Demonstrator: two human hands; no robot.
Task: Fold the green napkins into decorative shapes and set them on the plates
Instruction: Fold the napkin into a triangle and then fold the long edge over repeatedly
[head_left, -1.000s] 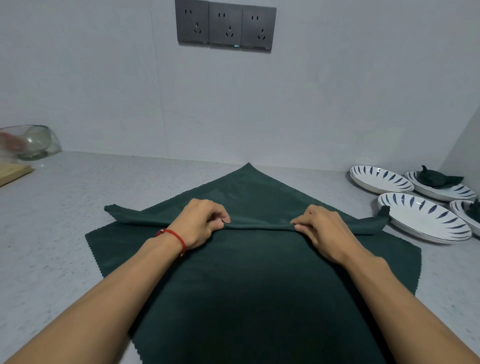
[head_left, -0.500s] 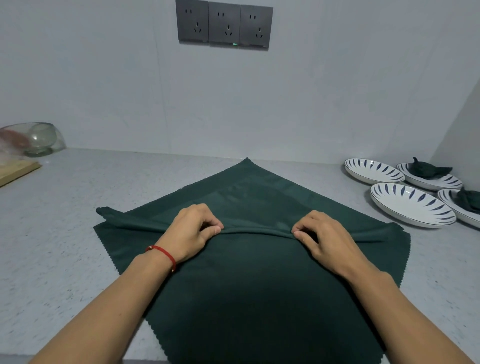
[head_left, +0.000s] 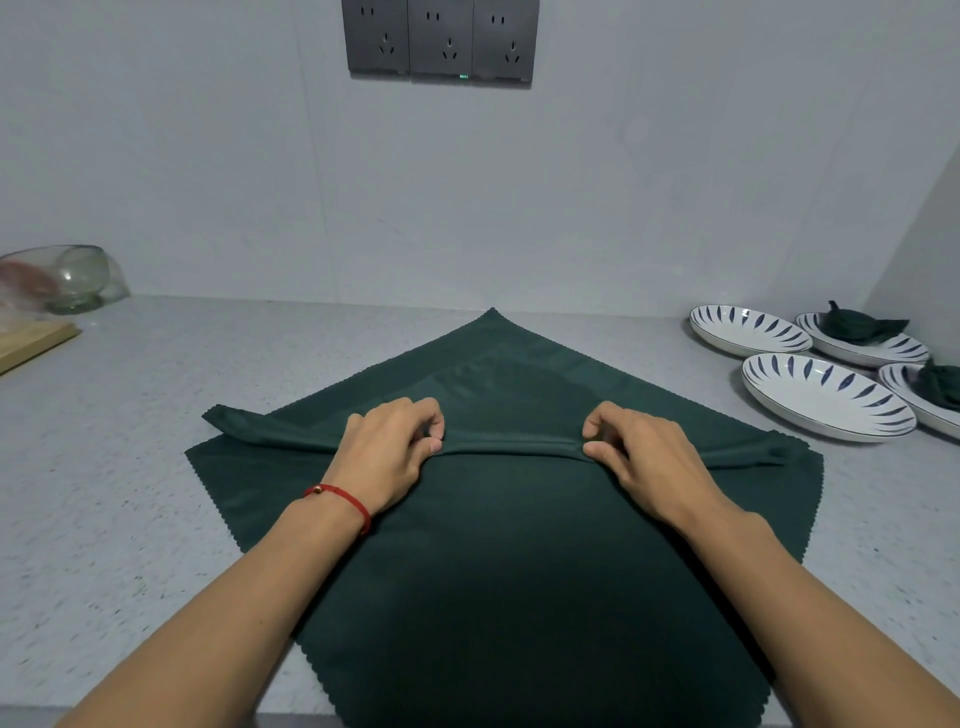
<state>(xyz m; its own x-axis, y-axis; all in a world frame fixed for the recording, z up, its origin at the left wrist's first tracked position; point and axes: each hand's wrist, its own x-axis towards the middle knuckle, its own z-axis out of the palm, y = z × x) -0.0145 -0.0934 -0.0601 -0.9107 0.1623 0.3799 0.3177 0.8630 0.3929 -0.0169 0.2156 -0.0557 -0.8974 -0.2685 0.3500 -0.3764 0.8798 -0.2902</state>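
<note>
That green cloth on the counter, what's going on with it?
A person is folding a green napkin spread flat on the counter. The left hand and right hand each pinch a raised pleat running across its middle. To the right sit four plates: two already hold folded napkins, while the two nearer plates are bare, so the job looks partly done.

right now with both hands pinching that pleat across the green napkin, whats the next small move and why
Probably draw the pinched ridge a little toward the body and press it flat. The left hand and right hand each pinch a raised fold across the green napkin, and flat cloth still lies beyond it up to the far corner.
</note>
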